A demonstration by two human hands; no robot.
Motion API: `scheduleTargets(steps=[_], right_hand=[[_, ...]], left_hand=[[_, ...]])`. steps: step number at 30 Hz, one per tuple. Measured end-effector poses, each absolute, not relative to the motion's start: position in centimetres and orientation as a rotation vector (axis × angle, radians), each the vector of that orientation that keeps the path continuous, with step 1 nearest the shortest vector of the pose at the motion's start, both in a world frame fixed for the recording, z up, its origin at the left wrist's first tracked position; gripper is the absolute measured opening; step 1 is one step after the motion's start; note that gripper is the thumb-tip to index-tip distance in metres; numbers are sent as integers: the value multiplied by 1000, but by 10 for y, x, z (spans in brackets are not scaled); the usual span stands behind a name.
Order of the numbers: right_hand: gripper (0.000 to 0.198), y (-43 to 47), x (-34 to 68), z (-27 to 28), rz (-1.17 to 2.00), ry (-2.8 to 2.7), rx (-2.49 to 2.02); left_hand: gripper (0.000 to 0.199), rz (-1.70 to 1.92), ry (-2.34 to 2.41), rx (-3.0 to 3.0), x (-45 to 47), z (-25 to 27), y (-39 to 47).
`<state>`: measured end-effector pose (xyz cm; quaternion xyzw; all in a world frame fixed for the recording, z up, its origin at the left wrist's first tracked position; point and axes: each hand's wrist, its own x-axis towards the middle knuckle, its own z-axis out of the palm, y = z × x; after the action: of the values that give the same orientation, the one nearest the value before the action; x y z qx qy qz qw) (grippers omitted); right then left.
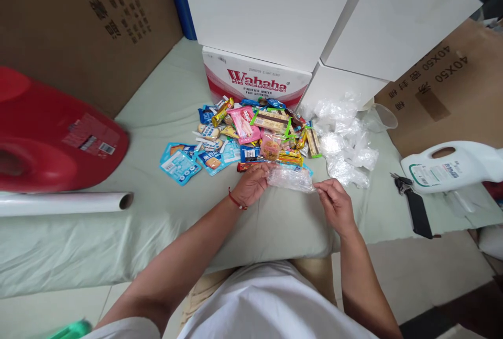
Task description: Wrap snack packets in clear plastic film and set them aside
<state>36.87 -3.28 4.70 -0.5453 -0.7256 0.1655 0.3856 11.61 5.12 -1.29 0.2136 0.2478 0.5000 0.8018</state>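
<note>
A clear plastic bag [291, 178] stretches between my two hands, just in front of a pile of wrapped snacks [271, 137]. My left hand [253, 183], with a red cord at the wrist, grips the bag's left end. At the other end, the pinched fingers of my right hand [334, 203] hold a corner. The pile includes a pink packet [244, 124], wafer bars [272, 120] and blue biscuit packets [181, 167] at its left. To the right lies a heap of crumpled clear plastic bags [341, 142].
Behind the snacks stands a Wahaha carton [255, 81] under white boxes [271, 9]. At left are a red jug [58, 134] and a white roll [63, 204]. A white bottle [451, 166], a black phone-like object [418, 213] with keys, and a brown carton [444, 87] are at right.
</note>
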Motion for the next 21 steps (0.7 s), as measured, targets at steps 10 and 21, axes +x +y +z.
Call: scheduleTargets(steps=[10,21], right_hand=[[31,-71,379,56,732,-2254,-1201],[42,-37,344,56,304,-1719,-1410]], left_hand=[[36,1065,629,437,117,-19,55],[36,1075,627,654,122,-15,48]])
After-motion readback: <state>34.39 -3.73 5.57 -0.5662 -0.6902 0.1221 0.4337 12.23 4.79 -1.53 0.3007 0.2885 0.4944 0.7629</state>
